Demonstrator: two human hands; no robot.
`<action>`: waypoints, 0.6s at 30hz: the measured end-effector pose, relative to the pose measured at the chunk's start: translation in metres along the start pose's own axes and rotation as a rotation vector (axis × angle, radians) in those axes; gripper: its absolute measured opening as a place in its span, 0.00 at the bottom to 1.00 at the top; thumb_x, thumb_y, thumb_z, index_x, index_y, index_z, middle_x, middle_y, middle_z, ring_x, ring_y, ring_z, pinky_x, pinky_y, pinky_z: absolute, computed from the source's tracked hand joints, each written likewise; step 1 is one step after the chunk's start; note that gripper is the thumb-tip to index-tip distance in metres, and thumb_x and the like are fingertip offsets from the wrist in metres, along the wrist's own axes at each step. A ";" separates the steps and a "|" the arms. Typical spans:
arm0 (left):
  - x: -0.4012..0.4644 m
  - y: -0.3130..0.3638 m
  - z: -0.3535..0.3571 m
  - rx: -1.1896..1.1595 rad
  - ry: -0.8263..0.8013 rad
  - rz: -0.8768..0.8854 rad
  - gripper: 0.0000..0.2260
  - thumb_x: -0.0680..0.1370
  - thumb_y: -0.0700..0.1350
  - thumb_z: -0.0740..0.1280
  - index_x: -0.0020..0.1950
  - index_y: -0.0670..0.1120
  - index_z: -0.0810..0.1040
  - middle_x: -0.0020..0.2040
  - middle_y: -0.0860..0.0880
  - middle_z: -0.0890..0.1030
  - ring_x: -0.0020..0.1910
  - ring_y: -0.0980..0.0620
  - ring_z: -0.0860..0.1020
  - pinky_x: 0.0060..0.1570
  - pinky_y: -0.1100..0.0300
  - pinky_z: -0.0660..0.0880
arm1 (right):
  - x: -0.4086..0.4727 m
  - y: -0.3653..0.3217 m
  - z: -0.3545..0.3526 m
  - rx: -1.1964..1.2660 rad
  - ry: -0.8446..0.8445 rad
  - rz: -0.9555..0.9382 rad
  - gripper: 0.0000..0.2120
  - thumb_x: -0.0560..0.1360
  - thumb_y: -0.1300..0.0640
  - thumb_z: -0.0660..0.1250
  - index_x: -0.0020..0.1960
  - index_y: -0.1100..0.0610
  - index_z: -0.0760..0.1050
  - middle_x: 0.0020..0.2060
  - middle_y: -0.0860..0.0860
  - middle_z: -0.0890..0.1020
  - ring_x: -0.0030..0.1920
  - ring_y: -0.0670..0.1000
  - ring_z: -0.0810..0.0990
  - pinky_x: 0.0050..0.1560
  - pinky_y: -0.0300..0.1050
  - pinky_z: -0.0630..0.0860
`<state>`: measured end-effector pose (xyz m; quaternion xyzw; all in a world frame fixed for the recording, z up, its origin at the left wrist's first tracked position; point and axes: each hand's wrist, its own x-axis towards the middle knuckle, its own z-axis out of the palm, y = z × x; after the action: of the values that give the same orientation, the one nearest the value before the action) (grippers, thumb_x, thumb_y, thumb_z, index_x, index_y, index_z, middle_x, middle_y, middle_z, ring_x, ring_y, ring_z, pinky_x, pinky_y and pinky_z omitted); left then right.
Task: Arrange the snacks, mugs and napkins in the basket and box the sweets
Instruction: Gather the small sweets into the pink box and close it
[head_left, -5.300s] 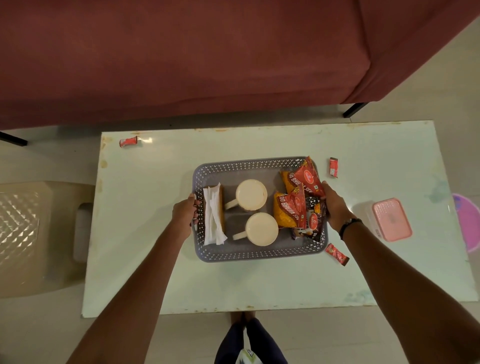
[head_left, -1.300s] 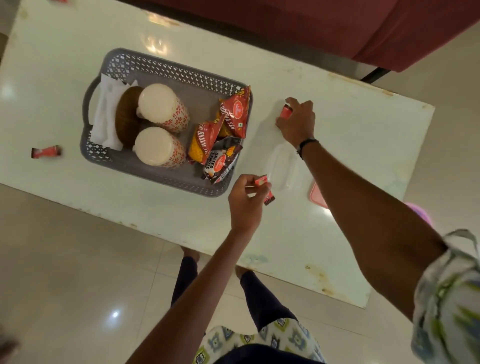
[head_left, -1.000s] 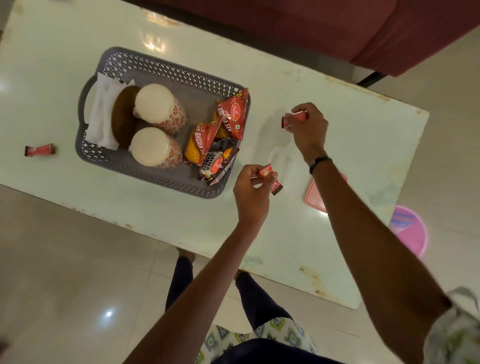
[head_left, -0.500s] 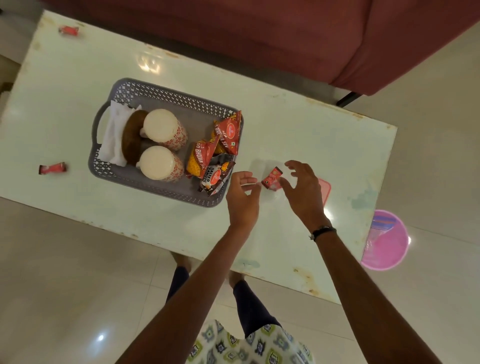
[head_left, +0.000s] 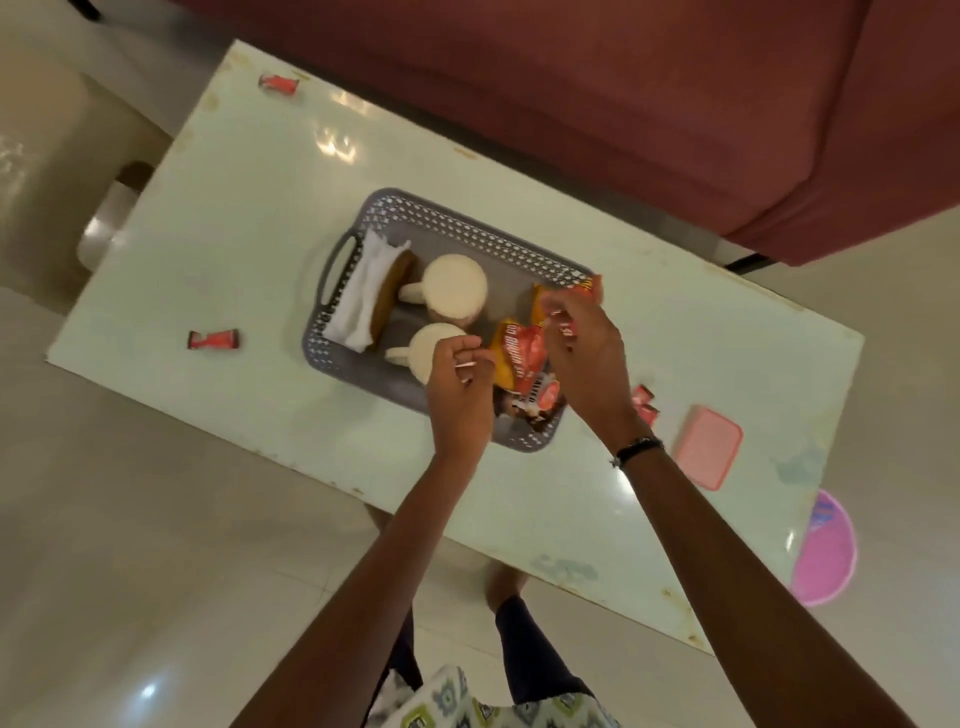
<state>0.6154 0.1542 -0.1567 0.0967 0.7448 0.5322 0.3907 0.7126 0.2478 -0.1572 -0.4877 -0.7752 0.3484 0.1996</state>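
The grey perforated basket (head_left: 470, 227) sits mid-table holding white napkins (head_left: 370, 291), two cream mugs (head_left: 457, 292) (head_left: 430, 352) and red-orange snack packets (head_left: 523, 358). My left hand (head_left: 460, 397) hovers over the basket's near edge, its fingers curled with nothing seen in them. My right hand (head_left: 589, 358) is above the snack packets; something red shows at its fingertips, either a sweet or a packet below. Red wrapped sweets (head_left: 644, 404) lie just right of the basket beside my right wrist. One sweet (head_left: 213, 340) lies at the table's left, another (head_left: 278, 83) at the far left corner.
A pink lid (head_left: 706, 455) lies on the pale green table (head_left: 234, 208) at the right. A maroon sofa (head_left: 571, 78) runs along the far side. A beige plastic seat (head_left: 52, 156) stands left of the table, and a pink tub (head_left: 826, 553) sits on the floor at the right.
Both hands have moved left from the spot beside the pink lid to above the basket. The sweets they carried now lie right of the basket. The camera has swung left.
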 end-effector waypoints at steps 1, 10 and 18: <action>0.012 0.001 -0.017 0.007 0.033 -0.005 0.09 0.76 0.38 0.66 0.56 0.42 0.74 0.52 0.45 0.80 0.48 0.52 0.78 0.50 0.53 0.77 | 0.009 -0.014 0.015 0.002 -0.017 -0.027 0.10 0.78 0.63 0.60 0.58 0.58 0.76 0.55 0.52 0.81 0.54 0.50 0.79 0.54 0.48 0.79; 0.136 -0.019 -0.201 0.550 0.273 0.314 0.13 0.70 0.31 0.65 0.54 0.39 0.75 0.52 0.41 0.77 0.50 0.41 0.74 0.54 0.48 0.72 | 0.094 -0.124 0.165 0.052 -0.223 -0.164 0.12 0.77 0.65 0.60 0.55 0.57 0.77 0.52 0.50 0.82 0.50 0.48 0.79 0.50 0.42 0.76; 0.210 -0.054 -0.286 0.821 -0.078 0.076 0.10 0.65 0.33 0.73 0.42 0.43 0.77 0.45 0.45 0.75 0.46 0.43 0.74 0.40 0.55 0.71 | 0.161 -0.151 0.258 -0.016 -0.291 -0.225 0.14 0.76 0.67 0.58 0.55 0.56 0.77 0.53 0.50 0.80 0.52 0.48 0.78 0.52 0.45 0.77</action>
<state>0.2921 0.0440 -0.2675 0.2923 0.8757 0.2007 0.3276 0.3803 0.2598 -0.2257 -0.3437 -0.8483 0.3847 0.1193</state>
